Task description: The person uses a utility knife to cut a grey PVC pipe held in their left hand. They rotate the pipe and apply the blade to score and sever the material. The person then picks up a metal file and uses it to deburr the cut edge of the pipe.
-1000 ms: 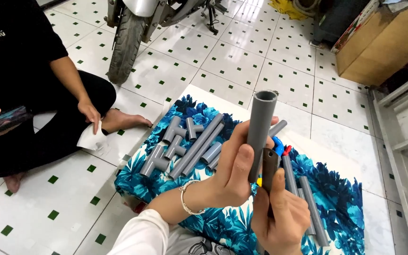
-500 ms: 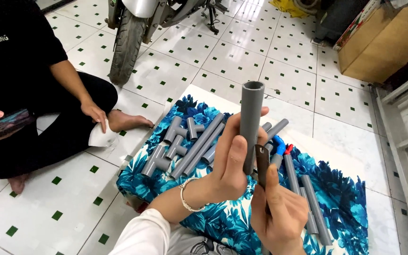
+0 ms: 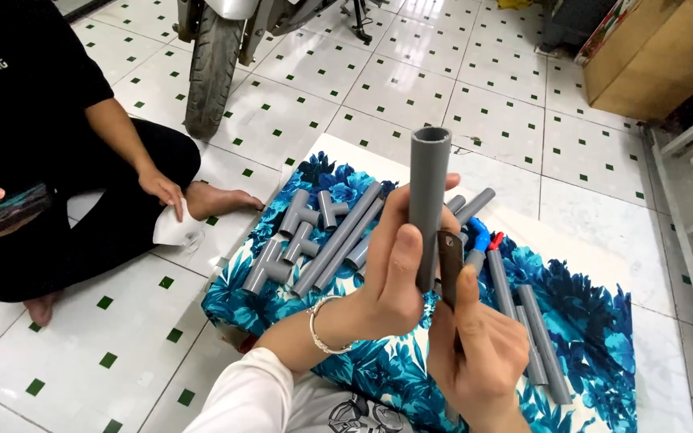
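My left hand [image 3: 399,269] grips a short grey plastic pipe [image 3: 429,192] and holds it upright, open end up. My right hand [image 3: 475,345] is shut on a thin dark brown strip-like tool [image 3: 450,265], pressed against the pipe's lower side. Below both hands lies a blue floral cloth [image 3: 411,369] with several grey pipes [image 3: 338,240] and grey tee fittings [image 3: 282,256] on it. A blue and red valve piece [image 3: 483,237] lies just behind the held pipe. A bracelet sits on my left wrist.
Another person in black sits cross-legged at left, holding a phone [image 3: 14,210] and a white cloth [image 3: 174,228]. A motorcycle's front wheel [image 3: 208,68] stands on the tiled floor at the back. A wooden box [image 3: 651,60] is at top right, metal frames along the right edge.
The upright pipe has shifted slightly left and up in view. My right hand's brown tool stays against the pipe's lower side. The seated person has barely moved.
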